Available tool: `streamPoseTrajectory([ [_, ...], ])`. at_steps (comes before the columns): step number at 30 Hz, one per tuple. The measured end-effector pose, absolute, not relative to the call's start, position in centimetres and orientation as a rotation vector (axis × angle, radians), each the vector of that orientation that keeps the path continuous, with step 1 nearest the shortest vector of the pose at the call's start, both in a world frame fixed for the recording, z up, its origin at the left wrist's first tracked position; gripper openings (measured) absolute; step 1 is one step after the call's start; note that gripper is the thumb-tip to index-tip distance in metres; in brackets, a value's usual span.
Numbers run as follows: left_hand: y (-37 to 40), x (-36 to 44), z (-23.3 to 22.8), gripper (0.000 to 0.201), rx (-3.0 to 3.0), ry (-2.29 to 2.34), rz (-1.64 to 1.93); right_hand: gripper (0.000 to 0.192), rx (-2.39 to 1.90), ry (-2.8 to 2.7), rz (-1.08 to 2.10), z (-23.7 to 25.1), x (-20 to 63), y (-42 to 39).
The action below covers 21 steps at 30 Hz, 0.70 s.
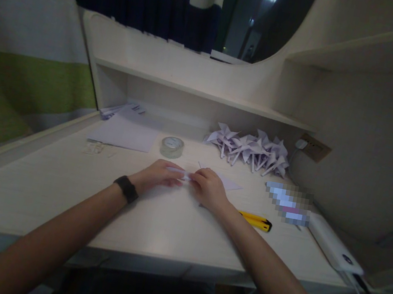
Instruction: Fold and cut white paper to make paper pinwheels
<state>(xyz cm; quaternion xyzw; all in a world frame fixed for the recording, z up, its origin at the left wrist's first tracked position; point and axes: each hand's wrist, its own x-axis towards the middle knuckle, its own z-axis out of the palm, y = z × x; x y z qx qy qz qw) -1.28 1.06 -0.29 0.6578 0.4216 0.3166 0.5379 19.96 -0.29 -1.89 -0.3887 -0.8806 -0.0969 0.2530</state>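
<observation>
Desk (59,194), pale wood grain, dim light.

Left hand (159,175): palm down near the desk's middle, fingers curled onto a small strip of folded paper (181,173); black band on the wrist (126,188).

Right hand (208,188): closed likewise on the other end of the same strip, fingertips almost meeting those of the left. Exact pinch hidden under the knuckles; cannot tell how tight.

Folded paper: flat on or just above the desk, between both hands, mostly covered.

White sheet (228,182): just beyond the right hand, partly beneath it.

Roll of clear tape (172,147): lying flat, just behind the hands.

Yellow cutter (255,221): beside the right forearm, close to the wrist.

Heap of paper pinwheels (252,151): at the back under the shelf.

Loose sheets (125,132): back left.

White power bank (334,242): right edge, cable trailing off the desk.

Risks, as judged: crooked or torn crease from uneven pressing in poor light; cutter nudged off the desk, or skin nicked if the blade is out (not discernible), by a sideways sweep of the right forearm; sheet dragged askew under the right hand.
</observation>
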Motion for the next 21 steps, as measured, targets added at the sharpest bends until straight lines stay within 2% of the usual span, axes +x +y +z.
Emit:
streamPoseTrajectory([
  [3, 1.4, -1.2, -0.3, 0.035, 1.89, 1.234, 0.913, 0.022, -1.107, -2.442, -0.25, -2.3, 20.0, 0.0],
  [7, 1.4, -1.1, -0.5, 0.015, 2.502, 1.372, 1.168, 0.021, -1.158, -2.51, -0.224, -2.6, 20.0, 0.2],
  [12, 0.8, -0.7, -1.4, 0.018, 2.979, 1.081, 0.782, 0.021, -1.181, -2.546, -0.179, -2.3, 20.1, 0.4],
  [21, 0.4, -0.2, -1.6, 0.018, 3.052, 1.222, 0.54, 0.02, -1.217, -2.556, -0.164, -1.9, 20.1, 0.4],
])
